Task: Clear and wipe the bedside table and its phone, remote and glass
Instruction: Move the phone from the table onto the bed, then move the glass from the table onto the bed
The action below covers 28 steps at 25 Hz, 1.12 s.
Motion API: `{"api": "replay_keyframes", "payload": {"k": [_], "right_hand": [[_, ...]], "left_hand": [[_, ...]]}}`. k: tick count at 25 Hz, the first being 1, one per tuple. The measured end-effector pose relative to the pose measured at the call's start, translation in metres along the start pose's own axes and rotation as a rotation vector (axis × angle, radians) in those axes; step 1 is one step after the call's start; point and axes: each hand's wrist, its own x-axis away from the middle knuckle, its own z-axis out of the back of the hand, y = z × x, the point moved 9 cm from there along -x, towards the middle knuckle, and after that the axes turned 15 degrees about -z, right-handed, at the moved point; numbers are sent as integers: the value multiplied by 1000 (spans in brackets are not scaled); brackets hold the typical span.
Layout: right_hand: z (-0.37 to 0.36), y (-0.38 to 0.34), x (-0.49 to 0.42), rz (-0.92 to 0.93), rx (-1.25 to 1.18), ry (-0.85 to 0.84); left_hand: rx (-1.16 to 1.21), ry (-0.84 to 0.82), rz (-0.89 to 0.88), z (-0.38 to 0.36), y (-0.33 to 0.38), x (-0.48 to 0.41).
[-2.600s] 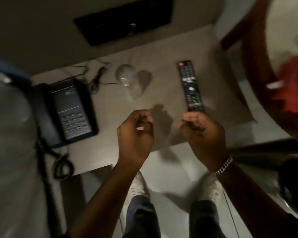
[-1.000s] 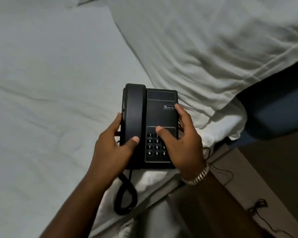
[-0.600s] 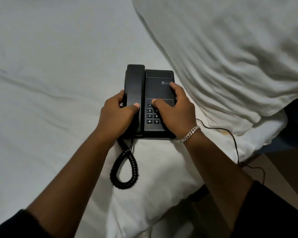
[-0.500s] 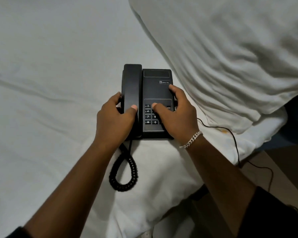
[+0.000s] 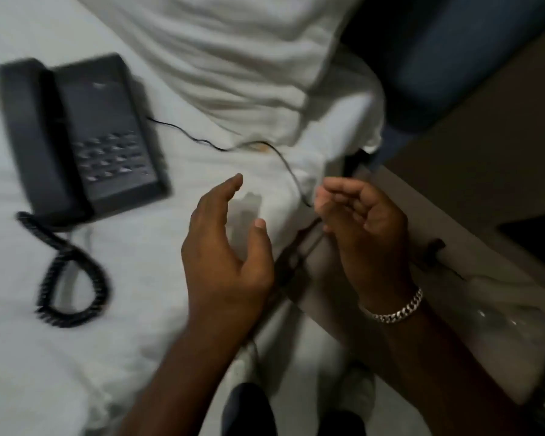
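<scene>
The black desk phone (image 5: 82,136) lies on the white bed sheet (image 5: 44,357) at the upper left, handset in its cradle, coiled cord (image 5: 71,278) looping toward me. Neither hand touches it. My left hand (image 5: 224,247) hovers open over the edge of the bed. Over the gap between bed and bedside table (image 5: 472,287), my right hand (image 5: 362,225), with a bracelet on its wrist, has loosely curled fingers and holds nothing. A clear glass (image 5: 501,319) shows blurred on the table beside my right forearm. I do not see the remote.
A white pillow (image 5: 233,51) lies behind the phone. The phone's thin black line (image 5: 221,147) runs over the sheet to the table, where a bundle of cable (image 5: 434,247) lies. A dark wall panel (image 5: 535,240) is at the right. My shoes are below.
Both hands have let go of the phone, which now rests on the bed. My view and hands have swung right, toward the bedside table.
</scene>
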Motion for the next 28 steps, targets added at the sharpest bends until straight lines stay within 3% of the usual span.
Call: {"api": "replay_keyframes", "payload": {"k": [4,8,12,14,19,24,28], "right_hand": [[132,51,-1,-76,-73,212],[275,98,10,-99,63,439],[367,112,18,38,321,609],[395,130,12,20,286,633],[385,197,-17,-354,46,345],[355,187,-16,-337,59,276],[303,139,-2,-223,85,217]], "left_hand": [[95,-220,38,-117,30,47],[232,-451,68,-248,75,117],[265,-723,35,-347,99,178],[237,-817,-6,-378,105,201],[180,-795,-74,-409,101,214],[143,-691,-111,-387,100,200],[130,-561,-107,-320,101,163]]}}
